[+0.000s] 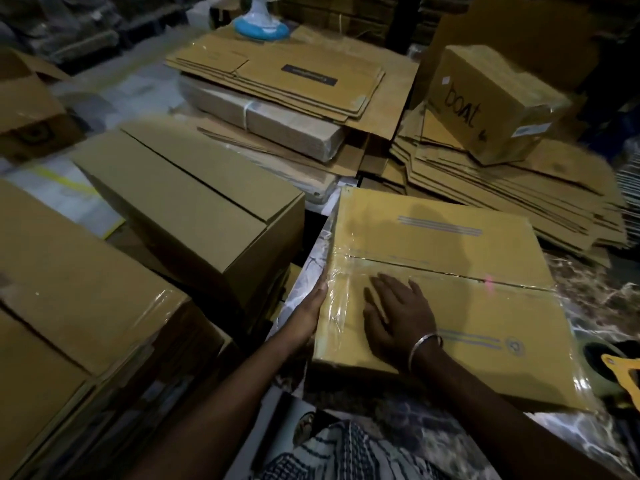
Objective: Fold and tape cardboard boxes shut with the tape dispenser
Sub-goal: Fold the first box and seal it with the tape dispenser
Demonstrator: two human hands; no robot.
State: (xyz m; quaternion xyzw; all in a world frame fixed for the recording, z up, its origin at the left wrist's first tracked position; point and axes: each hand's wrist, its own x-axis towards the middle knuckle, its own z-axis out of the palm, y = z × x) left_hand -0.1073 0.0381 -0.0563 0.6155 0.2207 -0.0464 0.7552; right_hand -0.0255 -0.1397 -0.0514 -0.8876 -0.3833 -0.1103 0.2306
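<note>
A closed cardboard box (446,244) lies on the marble-patterned surface in front of me, its two top flaps meeting along a seam covered with clear tape. My right hand (398,317) lies flat on the near flap, fingers straight, pressing the tape near the box's left end. My left hand (311,306) presses against the box's left side with straight fingers. The yellow tape dispenser (623,375) sits at the right edge of view, beside the box, partly cut off.
Several closed boxes (194,199) stand to the left, one taped (86,306). Stacks of flat cardboard (284,77) lie behind and at the right (519,188), with a box marked "boat" (491,102) on top. A fan base (261,27) stands at the back.
</note>
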